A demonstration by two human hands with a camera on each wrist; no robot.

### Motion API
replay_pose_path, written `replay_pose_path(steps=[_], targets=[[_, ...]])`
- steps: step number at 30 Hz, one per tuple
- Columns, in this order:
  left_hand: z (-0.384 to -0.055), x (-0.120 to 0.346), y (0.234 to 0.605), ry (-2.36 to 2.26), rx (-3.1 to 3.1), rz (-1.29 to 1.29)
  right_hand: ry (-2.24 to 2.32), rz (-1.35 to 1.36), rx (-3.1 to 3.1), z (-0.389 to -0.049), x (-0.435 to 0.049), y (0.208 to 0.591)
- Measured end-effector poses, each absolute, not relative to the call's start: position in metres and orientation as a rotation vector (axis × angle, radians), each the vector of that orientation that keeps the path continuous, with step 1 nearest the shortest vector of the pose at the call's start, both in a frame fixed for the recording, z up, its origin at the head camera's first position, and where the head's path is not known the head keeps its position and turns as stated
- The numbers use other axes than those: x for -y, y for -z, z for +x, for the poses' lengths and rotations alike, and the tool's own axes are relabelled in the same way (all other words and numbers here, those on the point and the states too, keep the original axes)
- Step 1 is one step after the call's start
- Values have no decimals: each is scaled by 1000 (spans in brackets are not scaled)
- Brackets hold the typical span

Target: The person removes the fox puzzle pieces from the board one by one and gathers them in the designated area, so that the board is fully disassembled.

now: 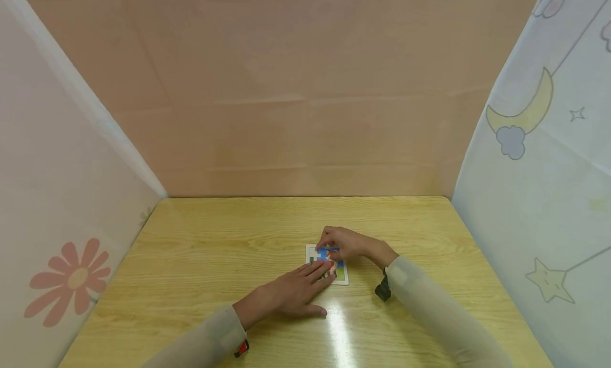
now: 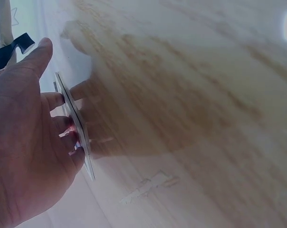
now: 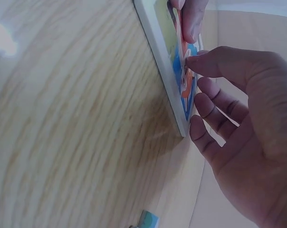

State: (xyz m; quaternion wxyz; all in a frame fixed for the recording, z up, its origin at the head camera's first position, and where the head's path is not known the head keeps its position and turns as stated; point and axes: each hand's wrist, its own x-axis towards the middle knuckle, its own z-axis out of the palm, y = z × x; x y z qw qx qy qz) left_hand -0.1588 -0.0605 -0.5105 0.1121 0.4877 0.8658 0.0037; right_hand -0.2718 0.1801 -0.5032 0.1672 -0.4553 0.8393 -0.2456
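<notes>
A small jigsaw puzzle (image 1: 341, 275) in a white-bordered tray lies on the wooden table, with blue, green and orange-red picture parts. My left hand (image 1: 298, 291) is spread over its near left part, straight fingers resting on the picture and thumb out on the table side. At the far side, my right hand (image 1: 346, 242) has thumb and curled fingers on a blue puzzle piece (image 3: 187, 88), seemingly pinching it. The right thumb touches the picture in the right wrist view; its other fingers hang by the tray's edge. Only the thin tray edge (image 2: 76, 118) shows in the left wrist view.
The wooden table (image 1: 215, 235) has glare near its front. A pinkish-tan cloth (image 1: 305, 92) hangs behind, and patterned pale cloths (image 1: 525, 198) stand at both sides. Each wrist wears a dark strap (image 1: 383, 289). A small teal object (image 3: 148, 219) shows at the right wrist view's bottom edge.
</notes>
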Motion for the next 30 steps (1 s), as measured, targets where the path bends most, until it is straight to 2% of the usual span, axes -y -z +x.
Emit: replay_pose_path(steps=[30], targets=[[-160,61,514,3,-2557,1452,831,-1223,-2394,-271,-181,509]])
